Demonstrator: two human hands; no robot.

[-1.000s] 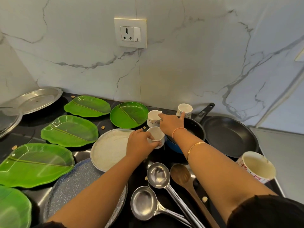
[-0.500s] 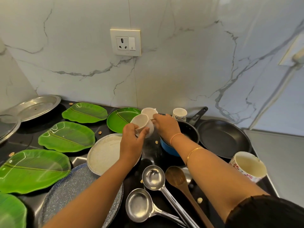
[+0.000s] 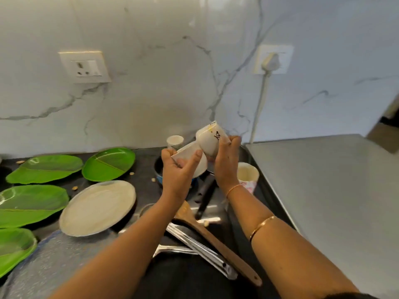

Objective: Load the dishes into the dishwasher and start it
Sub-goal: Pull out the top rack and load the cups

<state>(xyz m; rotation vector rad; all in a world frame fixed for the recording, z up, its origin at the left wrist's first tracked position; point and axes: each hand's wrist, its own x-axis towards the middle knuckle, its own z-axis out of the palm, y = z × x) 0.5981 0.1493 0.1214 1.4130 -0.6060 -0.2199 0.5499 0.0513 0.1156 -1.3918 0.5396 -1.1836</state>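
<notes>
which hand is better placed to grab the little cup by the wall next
Left, probably: the left hand, holding a white cup, is right in front of the little cup; the right hand, holding a marked cup, is farther aside.

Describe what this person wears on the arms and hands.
Both forearms are bare, without gloves. The right arm has a gold bangle mid-forearm and a thin orange band at the wrist. The left arm shows no jewellery.

A white plug (image 3: 271, 62) sits in a socket (image 3: 286, 61) on the marble wall (image 3: 172, 83).
</notes>
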